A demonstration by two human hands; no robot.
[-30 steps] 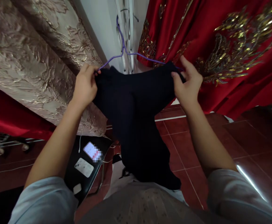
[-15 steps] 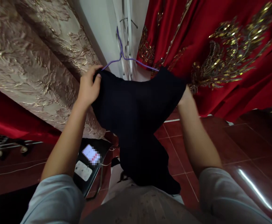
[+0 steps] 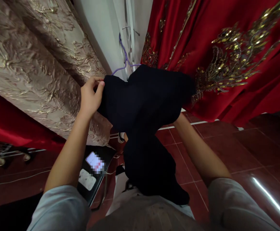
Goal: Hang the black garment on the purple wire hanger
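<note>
A black garment (image 3: 144,106) hangs in front of me over a thin purple hanger (image 3: 124,59) whose hook rises toward a white door. My left hand (image 3: 90,96) pinches the garment's upper left edge, fingers closed on the cloth. My right hand is hidden under the black cloth; only its forearm (image 3: 197,150) shows, reaching up into the garment from below. The lower part of the garment drapes down toward my lap.
A beige embossed fabric (image 3: 34,64) hangs at the left, and a red dress with gold sequins (image 3: 226,54) at the right. Below left, a black stool (image 3: 94,173) holds two phones. The floor is dark red tile (image 3: 250,144).
My right hand left the garment's top right edge and slid under the cloth, out of sight. The garment rose and now covers more of the hanger. My left hand kept its hold.
</note>
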